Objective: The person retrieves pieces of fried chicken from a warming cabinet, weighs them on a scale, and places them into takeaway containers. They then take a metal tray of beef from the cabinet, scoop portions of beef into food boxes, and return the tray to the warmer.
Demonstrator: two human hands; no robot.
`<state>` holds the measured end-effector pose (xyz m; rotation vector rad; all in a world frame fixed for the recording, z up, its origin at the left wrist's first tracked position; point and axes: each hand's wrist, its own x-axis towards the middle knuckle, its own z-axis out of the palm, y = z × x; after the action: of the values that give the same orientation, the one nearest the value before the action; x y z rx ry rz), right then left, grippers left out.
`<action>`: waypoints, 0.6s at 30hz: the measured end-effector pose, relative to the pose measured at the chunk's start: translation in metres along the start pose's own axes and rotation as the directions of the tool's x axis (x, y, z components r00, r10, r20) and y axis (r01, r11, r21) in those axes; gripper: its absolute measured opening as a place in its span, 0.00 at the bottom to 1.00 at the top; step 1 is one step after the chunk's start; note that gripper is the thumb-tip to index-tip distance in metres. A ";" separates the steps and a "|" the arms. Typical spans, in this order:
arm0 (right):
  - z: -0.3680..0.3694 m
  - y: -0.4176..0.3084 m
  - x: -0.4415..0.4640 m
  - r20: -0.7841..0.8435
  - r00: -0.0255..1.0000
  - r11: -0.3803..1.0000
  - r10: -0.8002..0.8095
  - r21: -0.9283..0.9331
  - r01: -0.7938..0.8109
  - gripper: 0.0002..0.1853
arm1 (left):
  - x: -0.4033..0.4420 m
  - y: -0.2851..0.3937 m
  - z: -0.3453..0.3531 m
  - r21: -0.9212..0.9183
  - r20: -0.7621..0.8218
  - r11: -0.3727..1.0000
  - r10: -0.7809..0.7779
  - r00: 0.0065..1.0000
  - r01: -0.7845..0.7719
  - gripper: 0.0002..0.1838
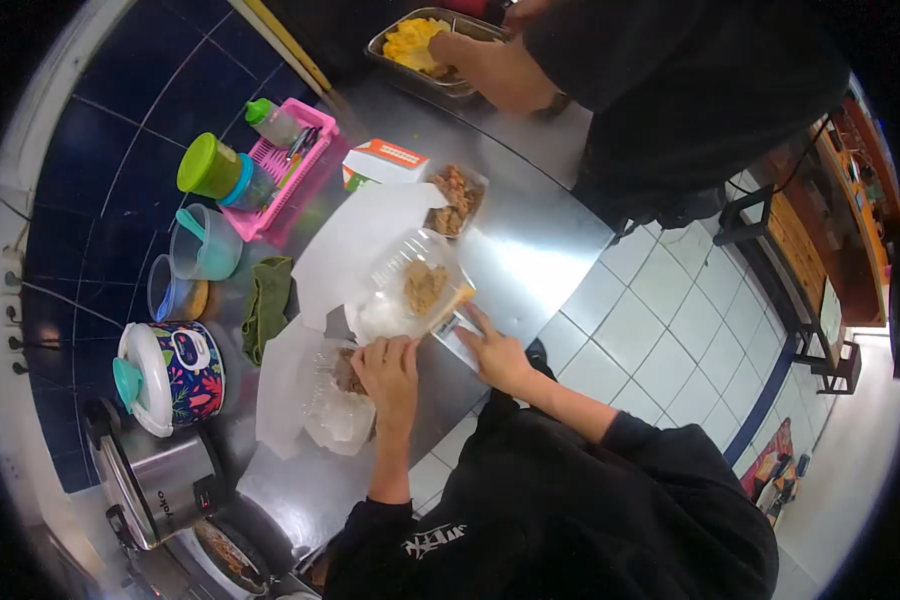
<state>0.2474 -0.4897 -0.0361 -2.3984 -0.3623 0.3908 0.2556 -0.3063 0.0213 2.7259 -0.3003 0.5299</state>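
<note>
A clear plastic takeaway container (394, 272) lies open on white paper, with a clump of light brown food (425, 286) and white rice inside. My left hand (388, 375) bends over its near edge, fingers closed on the rim. My right hand (496, 356) grips a flat pale object (457, 338) beside the container's right corner; its kind is unclear. A second clear container (335, 425) holds rice and a dark brown food, just left of my left hand. Beyond both, a box of brown fried pieces (457, 201) rests on the steel counter.
A pink basket (287, 172), a green-lidded jar (208, 167), plastic tubs (206, 243), a green cloth (267, 310) and a floral pot (198, 368) line the tiled wall. A silver appliance (160, 482) stands at lower left. Opposite, another person's hand (500, 75) reaches into a metal tray (375, 46).
</note>
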 end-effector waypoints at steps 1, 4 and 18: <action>0.007 0.001 0.010 -0.099 0.995 1.000 0.014 0.024 -0.011 0.25 | 0.001 0.002 0.001 0.027 0.012 1.000 -0.009 1.000 0.009 0.05; 0.006 0.000 0.030 -0.252 0.967 0.996 0.047 0.081 -0.027 0.25 | -0.001 0.014 0.011 0.086 0.085 0.996 -0.015 0.996 0.007 0.05; -0.208 0.358 -0.182 -0.342 0.939 0.916 0.023 0.383 0.117 0.10 | 0.089 0.313 0.079 0.035 0.479 0.937 -0.322 0.817 0.348 0.09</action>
<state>0.2130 -0.9382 -0.0871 -1.9995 -0.1613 0.0140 0.2780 -0.6354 0.0795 2.7308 0.0566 -0.2584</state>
